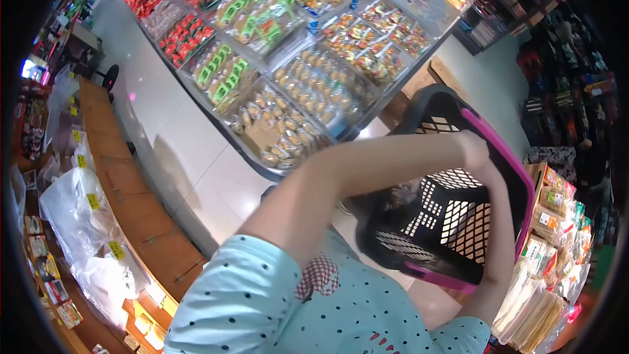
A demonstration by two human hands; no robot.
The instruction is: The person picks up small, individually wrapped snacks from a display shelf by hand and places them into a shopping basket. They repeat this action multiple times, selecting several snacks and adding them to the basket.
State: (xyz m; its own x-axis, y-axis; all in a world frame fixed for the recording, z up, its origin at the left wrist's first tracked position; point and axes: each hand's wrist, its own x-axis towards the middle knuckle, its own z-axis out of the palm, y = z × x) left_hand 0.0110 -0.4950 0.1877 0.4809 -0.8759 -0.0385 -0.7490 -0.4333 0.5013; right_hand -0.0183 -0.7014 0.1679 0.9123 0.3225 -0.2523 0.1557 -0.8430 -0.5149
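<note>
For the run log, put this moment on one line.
Left grip and right grip: close together at basket, hold unclear | basket: black, pink-trimmed | nearby: packaged goods on display

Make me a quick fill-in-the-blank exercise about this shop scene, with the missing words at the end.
1. The shopping basket is black and ____.
2. The person's left forearm reaches over the shopping ____.
3. The person's light blue short sleeve is patterned with dark ____.
4. The small tags beside the brown wooden counter, at the picture's left, are coloured ____.

Missing words: pink; basket; dots; yellow.
</note>
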